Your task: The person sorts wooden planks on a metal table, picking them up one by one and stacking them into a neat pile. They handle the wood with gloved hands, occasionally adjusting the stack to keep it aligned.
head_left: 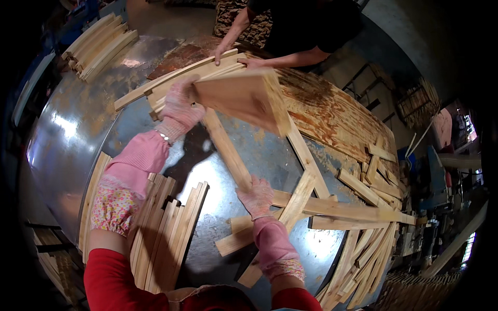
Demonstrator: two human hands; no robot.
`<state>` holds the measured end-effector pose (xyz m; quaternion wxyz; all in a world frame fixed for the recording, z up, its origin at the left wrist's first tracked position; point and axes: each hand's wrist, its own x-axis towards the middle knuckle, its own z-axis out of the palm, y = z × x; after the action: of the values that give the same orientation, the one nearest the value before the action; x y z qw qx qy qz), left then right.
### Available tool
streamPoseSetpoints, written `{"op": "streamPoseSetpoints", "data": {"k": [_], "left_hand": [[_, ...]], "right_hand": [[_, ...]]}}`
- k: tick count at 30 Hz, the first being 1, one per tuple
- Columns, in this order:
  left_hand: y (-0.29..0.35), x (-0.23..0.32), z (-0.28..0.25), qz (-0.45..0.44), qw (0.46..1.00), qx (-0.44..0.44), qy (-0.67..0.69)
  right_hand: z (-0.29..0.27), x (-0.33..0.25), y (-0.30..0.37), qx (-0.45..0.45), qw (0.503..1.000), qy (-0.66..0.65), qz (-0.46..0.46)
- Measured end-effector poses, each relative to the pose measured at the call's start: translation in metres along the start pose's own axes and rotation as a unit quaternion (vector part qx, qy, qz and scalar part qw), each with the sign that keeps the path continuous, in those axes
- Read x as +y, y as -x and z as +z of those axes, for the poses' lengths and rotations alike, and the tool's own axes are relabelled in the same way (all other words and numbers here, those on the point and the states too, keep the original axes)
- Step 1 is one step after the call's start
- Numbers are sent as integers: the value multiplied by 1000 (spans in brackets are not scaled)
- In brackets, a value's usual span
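My left hand (181, 106), in a pink and white glove, is closed on the left end of a wide wooden board (236, 98), raised above the metal table and slightly blurred. Lower and to the right, my gloved right hand (257, 197) closes on the near end of a narrow wooden strip (226, 145). The strip slants up and left, its far end beside the board near my left hand. Loose wooden strips (332, 206) lie crosswise to the right of my right hand. Neatly lined-up wooden strips (168, 238) lie between my forearms.
Across the metal table (72, 150), a co-worker's hands (228, 52) hold a stack of long strips (171, 80). Another wood stack (98, 46) sits at the far left. A rough plywood sheet (321, 111) and piles of offcuts (381, 176) occupy the right side.
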<state>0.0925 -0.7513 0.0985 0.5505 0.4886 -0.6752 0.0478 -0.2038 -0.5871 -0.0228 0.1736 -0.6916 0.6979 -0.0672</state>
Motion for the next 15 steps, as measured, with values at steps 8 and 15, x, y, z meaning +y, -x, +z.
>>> {"op": "streamPoseSetpoints", "data": {"k": [8,15], "left_hand": [[18,-19,-100,-160,987,11,-2],[3,69,-102,-209,945,-140,208]], "right_hand": [[-50,137,101,19,991,12,133],[-42,275,150,-24,937,-292,193]]}}
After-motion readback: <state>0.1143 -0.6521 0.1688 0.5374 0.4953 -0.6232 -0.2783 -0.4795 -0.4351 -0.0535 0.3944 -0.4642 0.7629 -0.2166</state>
